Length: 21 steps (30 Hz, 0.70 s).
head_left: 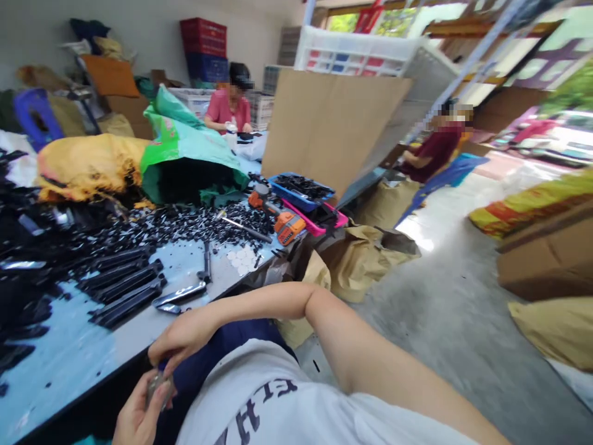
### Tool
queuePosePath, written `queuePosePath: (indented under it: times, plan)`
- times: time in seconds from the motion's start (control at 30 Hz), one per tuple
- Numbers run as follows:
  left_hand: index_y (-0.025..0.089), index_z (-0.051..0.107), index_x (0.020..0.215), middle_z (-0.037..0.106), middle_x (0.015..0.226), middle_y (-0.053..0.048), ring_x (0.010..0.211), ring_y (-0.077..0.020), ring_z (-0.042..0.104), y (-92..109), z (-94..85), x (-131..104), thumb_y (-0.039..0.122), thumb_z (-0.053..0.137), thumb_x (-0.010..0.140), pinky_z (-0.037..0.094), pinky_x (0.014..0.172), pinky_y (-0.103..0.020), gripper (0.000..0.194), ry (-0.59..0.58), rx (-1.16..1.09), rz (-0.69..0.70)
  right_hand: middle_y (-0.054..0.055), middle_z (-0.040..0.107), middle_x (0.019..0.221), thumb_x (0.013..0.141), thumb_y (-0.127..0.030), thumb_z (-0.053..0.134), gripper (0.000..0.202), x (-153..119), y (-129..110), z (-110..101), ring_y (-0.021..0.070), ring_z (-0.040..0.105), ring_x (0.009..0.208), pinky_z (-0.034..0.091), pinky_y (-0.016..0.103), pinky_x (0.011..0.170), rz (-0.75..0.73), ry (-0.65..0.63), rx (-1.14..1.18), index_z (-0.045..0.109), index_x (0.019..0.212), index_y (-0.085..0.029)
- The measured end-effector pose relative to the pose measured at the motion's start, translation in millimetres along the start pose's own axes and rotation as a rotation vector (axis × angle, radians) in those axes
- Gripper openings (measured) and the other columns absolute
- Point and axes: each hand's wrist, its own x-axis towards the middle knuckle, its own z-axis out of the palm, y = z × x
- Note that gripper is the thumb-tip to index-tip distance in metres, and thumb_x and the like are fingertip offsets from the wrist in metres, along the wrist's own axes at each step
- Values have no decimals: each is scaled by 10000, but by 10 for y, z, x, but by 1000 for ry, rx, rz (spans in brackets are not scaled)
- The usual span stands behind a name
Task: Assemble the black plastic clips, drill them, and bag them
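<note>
Low in the view, by the table's front edge, my left hand [136, 411] is closed around a small greyish, rounded container [156, 388] with a dark blue top. My right hand [188, 337] reaches in from above, its fingers curled together at that blue top. Both hands partly cover the container, so its exact kind is unclear. On the table just beyond lie several long black plastic parts [132, 293] in a row. A similar glossy black piece [183, 295] rests nearer my right wrist.
Small black pieces [199, 232] cover much of the blue table [78, 346]. An orange cordless tool [290, 227], a hammer [245, 228], a blue tray [303, 194] and a pink tray [343, 219] sit rightward. Sacks surround the table. Two people [227, 108] sit farther back.
</note>
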Motion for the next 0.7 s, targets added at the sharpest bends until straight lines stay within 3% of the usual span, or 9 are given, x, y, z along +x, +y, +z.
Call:
queuePosePath:
  times: [0.13,0.3,0.5,0.6,0.7]
  plan:
    - [188,566,934,619,695,-11,621,-157,583,-32,-106,-34,541,502,783,489,624,-253,389,-24,115,-12,31,621,813,890,-446,452,294,69,51,68,110,525,676,338,206,591,26,22,-153,527,817,-171]
    - [186,564,1011,651,846,-29,746,-157,612,2,-176,-84,465,455,833,481,704,-238,349,43,188,-65,33,625,822,899,-447,443,310,189,108,140,124,556,766,337,224,640,-59,103,-183,556,868,-160]
    - [182,598,1009,656,905,-29,771,-159,603,21,-243,-147,421,487,832,472,689,-234,318,155,182,-97,43,632,851,910,-425,436,309,405,120,187,128,574,801,366,240,708,-110,141,-177,566,944,-147]
    - [180,596,996,652,875,-22,776,-158,599,-184,-253,-184,400,508,826,469,721,-247,291,180,119,-138,59,638,882,921,-361,437,259,486,162,139,143,576,843,374,263,741,-199,168,-237,574,973,-148]
    - [161,561,1000,634,777,-17,684,-138,595,-620,-218,-196,367,481,845,480,672,-253,269,310,13,-301,73,643,927,915,-329,458,228,500,245,22,160,571,893,386,288,774,-245,303,-259,566,1014,-155]
